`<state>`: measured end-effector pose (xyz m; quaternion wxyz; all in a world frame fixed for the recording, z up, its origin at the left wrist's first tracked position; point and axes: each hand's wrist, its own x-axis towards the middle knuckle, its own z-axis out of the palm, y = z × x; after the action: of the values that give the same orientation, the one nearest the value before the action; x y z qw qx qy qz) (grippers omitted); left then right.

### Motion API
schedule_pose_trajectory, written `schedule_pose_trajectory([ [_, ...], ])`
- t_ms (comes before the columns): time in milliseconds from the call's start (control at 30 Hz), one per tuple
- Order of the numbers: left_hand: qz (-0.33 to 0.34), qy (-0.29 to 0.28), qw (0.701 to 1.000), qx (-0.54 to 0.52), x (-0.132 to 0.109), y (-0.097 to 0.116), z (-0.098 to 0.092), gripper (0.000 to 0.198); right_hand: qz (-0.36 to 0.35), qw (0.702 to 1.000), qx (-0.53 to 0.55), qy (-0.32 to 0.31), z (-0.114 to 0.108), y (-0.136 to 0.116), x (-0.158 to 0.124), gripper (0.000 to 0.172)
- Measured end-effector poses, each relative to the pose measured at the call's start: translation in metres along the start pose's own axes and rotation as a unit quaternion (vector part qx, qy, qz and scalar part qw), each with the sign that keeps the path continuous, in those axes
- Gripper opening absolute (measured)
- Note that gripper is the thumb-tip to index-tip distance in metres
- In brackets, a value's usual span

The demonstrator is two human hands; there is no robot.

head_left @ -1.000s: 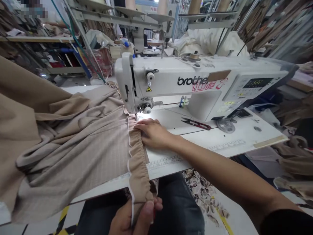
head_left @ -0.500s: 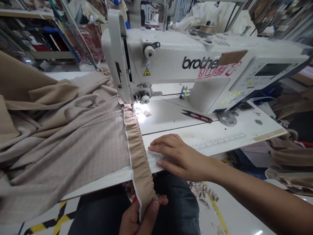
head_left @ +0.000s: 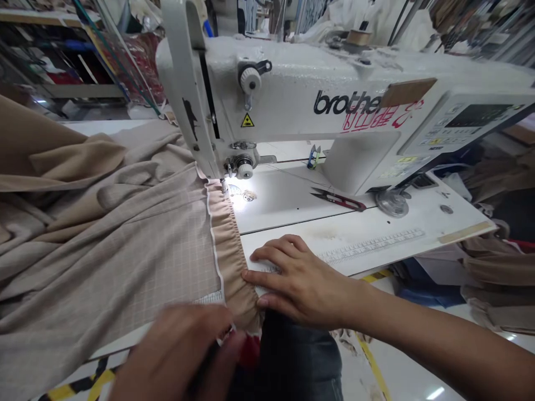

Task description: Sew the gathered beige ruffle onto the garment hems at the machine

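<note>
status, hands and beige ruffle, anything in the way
Right hand pressing ruffle edge. Left hand blurred at its lower end. Beige gathered ruffle under presser foot. Red-handled snips off to the side.

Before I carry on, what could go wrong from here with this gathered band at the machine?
The bulky beige fabric piled left of the needle could drag the seam sideways. The gathered band may bunch unevenly, since the right hand presses only near its end, well back from the needle. That end also lies at the edge of the table, by the blurred left hand, so it could slip.
</note>
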<state>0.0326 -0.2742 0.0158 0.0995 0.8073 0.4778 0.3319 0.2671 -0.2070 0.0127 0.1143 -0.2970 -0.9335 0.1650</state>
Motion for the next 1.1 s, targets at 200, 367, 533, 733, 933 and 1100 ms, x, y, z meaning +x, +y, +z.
schedule_pose_trajectory([
  [200, 0.155, -0.066, 0.956, 0.241, 0.078, -0.069, 0.009, 0.047, 0.003, 1.000, 0.009, 0.011, -0.001, -0.005, 0.002, 0.040],
  [367, 0.133, -0.074, 0.963, 0.223, 0.069, -0.095, 0.028, 0.052, 0.003, 1.000, 0.015, 0.011, -0.001, -0.005, 0.004, 0.039],
  [533, 0.124, -0.075, 0.969, 0.202, 0.086, -0.104, 0.023, 0.055, 0.014, 1.000, 0.003, 0.012, -0.001, 0.006, 0.018, 0.041],
  [733, 0.129, -0.101, 0.959, 0.233, 0.106, -0.108, 0.019, 0.058, 0.019, 1.000, -0.022, 0.013, -0.004, 0.016, 0.034, 0.041],
  [933, 0.159, -0.074, 0.955, 0.238, 0.079, -0.092, 0.021, 0.054, 0.011, 1.000, -0.022, 0.008, -0.005, 0.015, 0.034, 0.044],
  [1100, 0.135, -0.086, 0.963, 0.218, 0.081, -0.106, 0.026, 0.056, 0.016, 0.999, -0.039, -0.003, -0.007, 0.023, 0.042, 0.044],
])
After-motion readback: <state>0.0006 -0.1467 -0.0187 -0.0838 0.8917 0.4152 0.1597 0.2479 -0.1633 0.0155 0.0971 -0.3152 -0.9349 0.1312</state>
